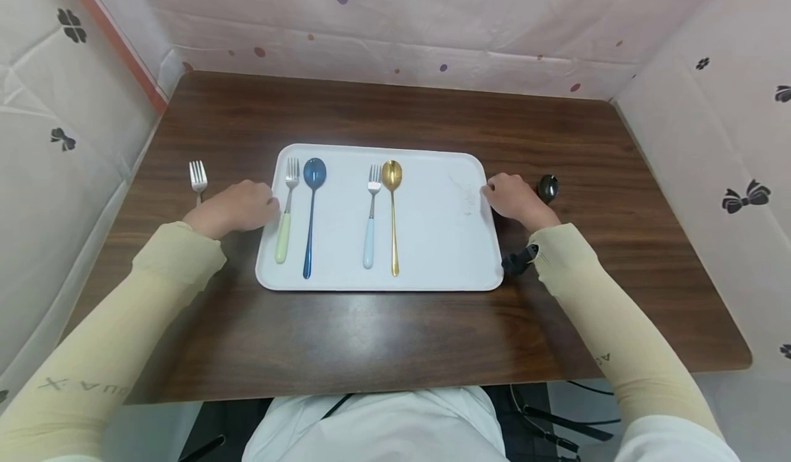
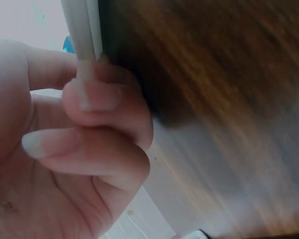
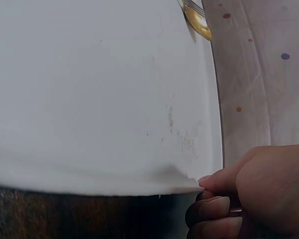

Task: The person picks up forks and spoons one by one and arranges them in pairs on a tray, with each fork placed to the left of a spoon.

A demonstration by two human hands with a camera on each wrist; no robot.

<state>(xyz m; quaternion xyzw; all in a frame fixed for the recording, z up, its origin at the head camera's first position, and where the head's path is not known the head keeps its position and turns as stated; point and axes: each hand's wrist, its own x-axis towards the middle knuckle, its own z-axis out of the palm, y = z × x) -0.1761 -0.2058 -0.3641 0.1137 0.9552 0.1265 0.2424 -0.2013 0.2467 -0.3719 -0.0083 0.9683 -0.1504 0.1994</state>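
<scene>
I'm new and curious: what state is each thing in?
White tray: held, loaded
Left grip: holding tray edge
Right grip: pinching tray edge
Green-handled fork: on tray
Blue spoon: on tray
Blue-handled fork: on tray
Gold spoon: on tray
Silver fork: off tray, partly hidden
Dark spoon: off tray, partly hidden

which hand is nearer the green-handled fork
Left. The left hand grips the tray beside the green-handled fork; the right hand grips its opposite edge, past the gold spoon.

wood-grain table point(image 1: 346, 373), centre | pinkish dotted wall point(image 1: 432, 16), 12 o'clock | white bow-print wall point(image 1: 760, 256), 3 o'clock | white clover-print wall point(image 1: 37, 194), 9 o'clock | tabletop glare point(image 1: 355, 326), 6 o'clock
</scene>
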